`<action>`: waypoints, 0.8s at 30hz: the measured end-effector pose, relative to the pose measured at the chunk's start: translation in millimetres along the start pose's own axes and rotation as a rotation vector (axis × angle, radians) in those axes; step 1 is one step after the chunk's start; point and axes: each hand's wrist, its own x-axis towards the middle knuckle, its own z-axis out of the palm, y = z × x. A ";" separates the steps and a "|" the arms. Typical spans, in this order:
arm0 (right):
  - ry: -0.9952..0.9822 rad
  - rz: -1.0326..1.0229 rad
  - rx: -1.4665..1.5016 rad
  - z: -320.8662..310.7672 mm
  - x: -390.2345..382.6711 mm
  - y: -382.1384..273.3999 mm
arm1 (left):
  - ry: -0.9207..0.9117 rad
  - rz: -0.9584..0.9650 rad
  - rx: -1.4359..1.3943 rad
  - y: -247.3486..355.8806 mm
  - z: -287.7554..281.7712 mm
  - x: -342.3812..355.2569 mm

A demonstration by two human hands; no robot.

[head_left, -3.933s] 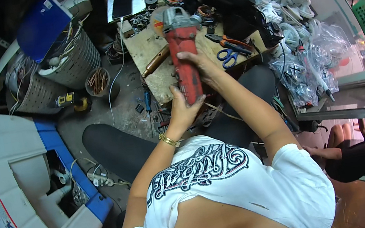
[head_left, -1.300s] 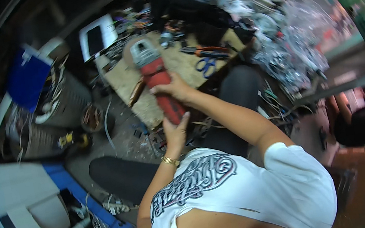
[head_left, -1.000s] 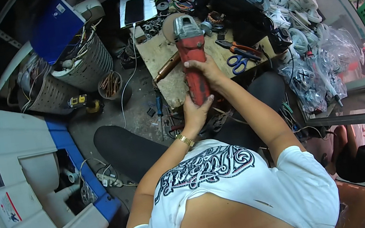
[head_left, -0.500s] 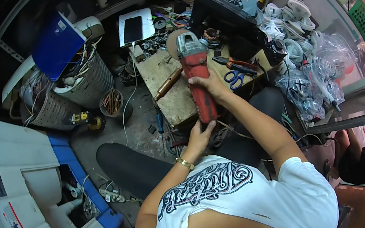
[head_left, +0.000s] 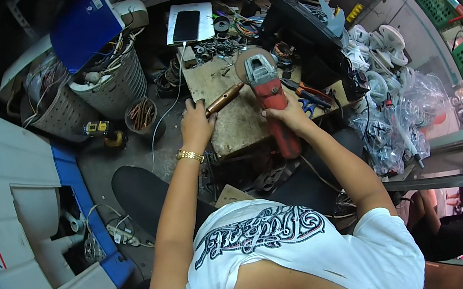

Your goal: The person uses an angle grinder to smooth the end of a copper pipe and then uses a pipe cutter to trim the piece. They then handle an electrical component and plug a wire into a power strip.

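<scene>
My right hand (head_left: 290, 118) is wrapped round the red body of an angle grinder (head_left: 270, 97). The grinder's grey metal head points away from me, and its round brown disc (head_left: 242, 65) shows at the far left side. At the left edge of the wooden board (head_left: 230, 134), my left hand (head_left: 198, 126) has its thumb and fingers about the near end of a copper-coloured tube (head_left: 225, 99). The tube slants across the board, its far tip close to the grinder. Part of the tube's near end is hidden by the hand.
Pliers (head_left: 311, 94) and blue-handled scissors (head_left: 307, 108) lie right of the grinder. A phone (head_left: 187, 26) with a white cable lies at the back. Left are a bucket of copper pieces (head_left: 142, 115) and a yellow power tool (head_left: 102, 130); bagged white parts (head_left: 384, 114) sit right.
My left hand has left the grinder's rear end and moved up and left to the copper-coloured tube. The grinder, in my right hand, has shifted right and a little nearer.
</scene>
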 end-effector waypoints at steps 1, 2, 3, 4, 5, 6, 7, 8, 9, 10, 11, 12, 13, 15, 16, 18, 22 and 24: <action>-0.002 -0.015 -0.060 -0.5 -0.2 0.8 | -0.037 -0.005 -0.029 -0.7 3.0 0.8; -0.004 -0.030 -0.119 -0.6 1.0 1.4 | -0.028 -0.013 -0.053 -1.8 5.6 0.5; -0.007 -0.035 -0.152 -1.3 0.9 1.7 | -0.026 -0.019 -0.080 -0.2 9.2 -0.9; -0.010 -0.042 -0.185 -1.6 1.0 2.0 | -0.024 -0.025 -0.106 1.1 12.3 -2.5; -0.014 -0.048 -0.217 -1.3 1.0 2.3 | 0.030 -0.021 -0.102 1.5 14.8 -6.9; -0.015 -0.058 -0.278 -0.9 1.9 1.7 | 0.012 -0.038 -0.096 0.4 15.6 -7.2; -0.017 -0.069 -0.337 0.3 1.7 1.3 | -0.005 -0.056 -0.090 -1.3 15.9 -7.5; -0.019 -0.080 -0.396 2.1 2.1 1.1 | -0.022 -0.074 -0.083 -3.3 15.9 -8.2; -0.020 -0.083 -0.416 2.8 2.1 2.9 | -0.007 -0.062 -0.070 -1.9 15.4 -9.4; -0.021 -0.085 -0.436 4.2 2.1 5.1 | 0.008 -0.051 -0.057 -0.3 14.9 -11.4; -0.022 -0.086 -0.454 5.9 1.9 7.5 | 0.021 -0.039 -0.043 0.6 14.0 -13.8; -0.013 -0.088 -0.463 7.5 1.2 9.4 | 0.031 -0.041 -0.053 2.6 12.1 -15.3; -0.004 -0.088 -0.471 9.7 0.2 11.9 | 0.039 -0.043 -0.062 4.2 10.1 -17.2; 0.006 -0.072 -0.490 12.5 -1.7 14.0 | 0.038 -0.061 -0.047 5.3 7.7 -20.3; 0.007 -0.056 -0.500 12.4 -2.2 13.5 | 0.027 -0.076 -0.023 4.2 7.0 -21.5; 0.007 -0.060 -0.505 8.7 -2.8 14.6 | 0.004 -0.127 0.028 5.8 6.7 -23.3; 0.024 -0.126 -0.422 1.9 4.3 22.3 | -0.042 -0.185 0.061 12.8 -1.4 -32.4; 0.014 -0.095 -0.220 11.7 10.8 9.5 | 0.083 -0.145 0.031 1.9 2.5 -39.4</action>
